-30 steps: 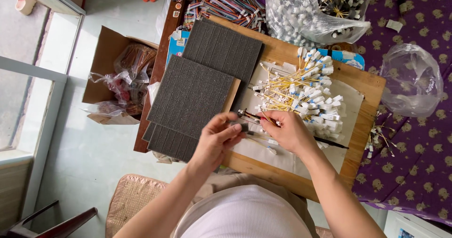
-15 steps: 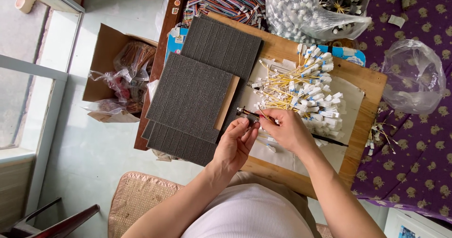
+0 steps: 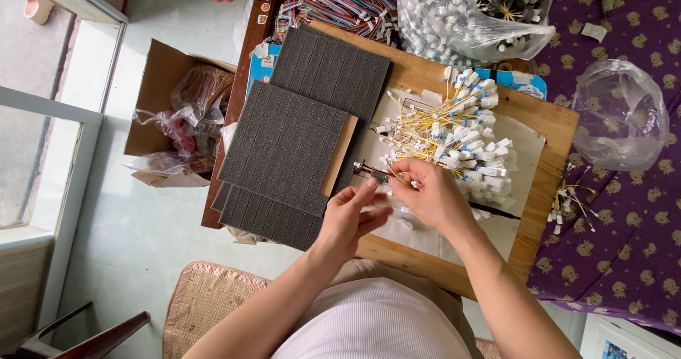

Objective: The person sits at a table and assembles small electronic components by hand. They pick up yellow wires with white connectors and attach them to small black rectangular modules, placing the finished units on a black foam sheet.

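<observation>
Right hand [image 3: 431,197] at frame centre, fingers pinched on a thin yellow wire lead [image 3: 394,177] with a small dark end piece at its 9 o'clock tip. Left hand [image 3: 349,217] just at 8 o'clock of the right, fingers spread and loose, gripping nothing; fingertips near the wire's dark end, contact unclear. Both hands over a wooden board [image 3: 550,128] serving as table top. At 12 to 1 o'clock of the right hand: heap of yellow wires with white connectors [image 3: 461,135], touching the knuckles' far side. At 10 o'clock: stacked dark grey foam sheets [image 3: 284,146], grooved. Clear plastic bag of white connectors [image 3: 454,18] at 12 o'clock, far edge. Cardboard box [image 3: 167,82] on floor at 9 o'clock.
</observation>
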